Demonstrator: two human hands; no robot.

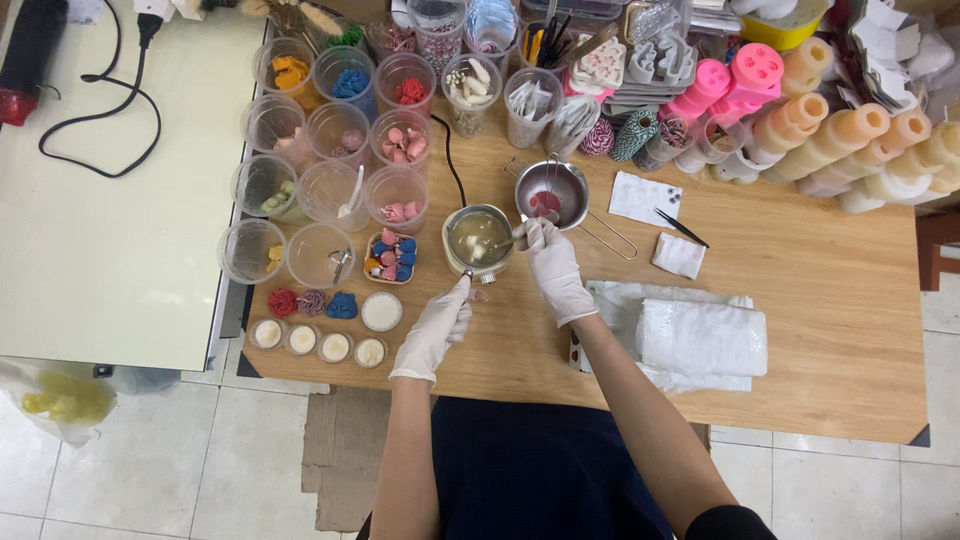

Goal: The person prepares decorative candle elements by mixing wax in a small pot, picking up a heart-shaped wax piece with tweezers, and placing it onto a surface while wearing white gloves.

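Both gloved hands work the small round metal pot of pale melted wax: my left hand pinches its handle at six o'clock, steadying, while my right hand grips a thin stirring tool, stirring slowly.

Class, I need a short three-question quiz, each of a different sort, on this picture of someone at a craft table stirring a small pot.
1. True or false: both hands wear white gloves.
2. What does the right hand hold in the small metal pot? A) spoon B) scissors C) brush
3. Which hand grips the pot's handle?

Key: 1 true. 2 A, as far as it shows. 3 the left hand.
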